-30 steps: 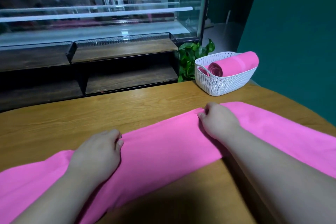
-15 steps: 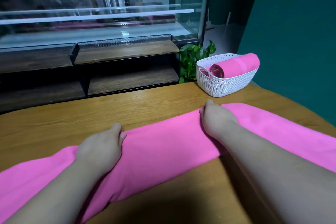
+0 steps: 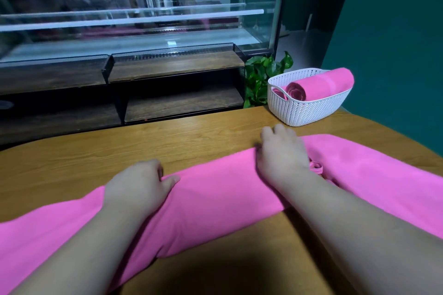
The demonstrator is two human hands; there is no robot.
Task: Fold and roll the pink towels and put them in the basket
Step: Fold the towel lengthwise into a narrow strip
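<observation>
A long pink towel (image 3: 215,199), folded into a band, lies across the wooden table (image 3: 167,141) from lower left to right. My left hand (image 3: 139,187) grips its far edge, fingers curled over and thumb on top. My right hand (image 3: 282,151) lies on the towel further right, its blurred fingers loosely bent and reaching past the far edge over the table. A small fold of cloth bunches up just right of that wrist. The white woven basket (image 3: 309,112) stands at the back right and holds one rolled pink towel (image 3: 321,84).
A green leafy plant (image 3: 261,79) grows behind the basket. Beyond the table's far edge are dark wooden shelves (image 3: 177,67) and a glass display case (image 3: 131,19). A teal wall (image 3: 395,43) closes off the right side.
My right hand slid forward from pinching the towel's far edge until its fingers reached past it. My left hand keeps its grip on the edge. A small fold appeared by my right wrist.
</observation>
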